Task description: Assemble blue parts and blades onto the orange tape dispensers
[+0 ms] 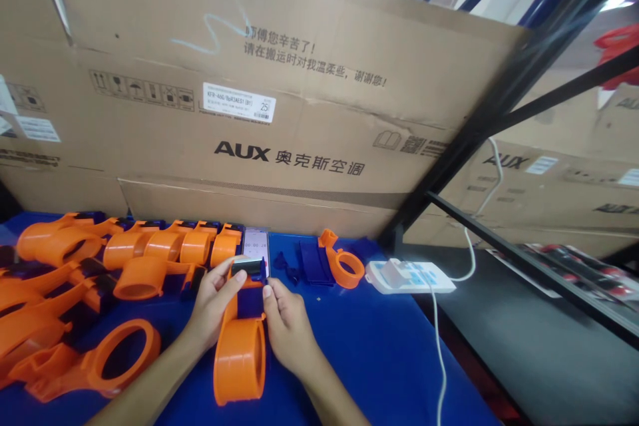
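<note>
Both my hands hold one orange plastic ring part [239, 359] with a dark blue piece [249, 269] at its far end, resting on the blue table [369, 359]. My left hand [215, 303] grips the part's left side, thumb and fingers pinched near the blue piece. My right hand [285, 327] grips its right side, thumb pressed against the blue section. A phone [256, 243] with a lit screen lies just beyond the part.
Several orange ring parts [150, 246] lie in a row and a pile at the left. Loose dark blue pieces [312, 263] and one orange ring [344, 266] lie to the right of the phone. A white power strip [409, 276] with a cable sits at the table's right edge. Large cardboard boxes [279, 113] stand behind.
</note>
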Demonstrator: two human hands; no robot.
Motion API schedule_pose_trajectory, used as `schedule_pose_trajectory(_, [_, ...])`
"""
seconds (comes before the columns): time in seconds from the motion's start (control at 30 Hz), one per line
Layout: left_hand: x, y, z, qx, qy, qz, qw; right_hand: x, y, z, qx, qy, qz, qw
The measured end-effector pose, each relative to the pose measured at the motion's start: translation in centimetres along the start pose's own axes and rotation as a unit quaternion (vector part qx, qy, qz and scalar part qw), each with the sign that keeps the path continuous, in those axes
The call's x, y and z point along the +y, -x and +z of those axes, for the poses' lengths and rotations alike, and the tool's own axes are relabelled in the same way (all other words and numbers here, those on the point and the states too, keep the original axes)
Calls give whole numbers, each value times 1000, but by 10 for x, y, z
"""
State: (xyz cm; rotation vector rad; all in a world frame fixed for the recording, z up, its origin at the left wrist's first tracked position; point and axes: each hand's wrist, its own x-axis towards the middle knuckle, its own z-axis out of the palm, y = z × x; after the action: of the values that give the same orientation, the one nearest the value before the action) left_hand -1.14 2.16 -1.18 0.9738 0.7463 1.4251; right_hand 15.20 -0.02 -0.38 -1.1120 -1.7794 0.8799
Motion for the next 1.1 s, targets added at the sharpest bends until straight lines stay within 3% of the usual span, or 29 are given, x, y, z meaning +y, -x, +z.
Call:
schedule_pose_trajectory(0.3, [0, -3, -5, -6, -102, 51, 993, -1, -3, -8, 12, 26, 5, 1000])
schedule_pose_trajectory(0.4, [1, -2, -5, -10, -114, 49, 992, -1, -2, -8, -13, 15, 17, 1000])
schedule_pose_trajectory(0.8, [5, 3, -5, -14, -99, 40, 994, -6, 1, -15, -71, -19, 3, 997])
schedule_pose_trajectory(1.1, [9, 2, -7, -24, -88, 34, 995, -7, 3, -11, -59, 0, -11, 998])
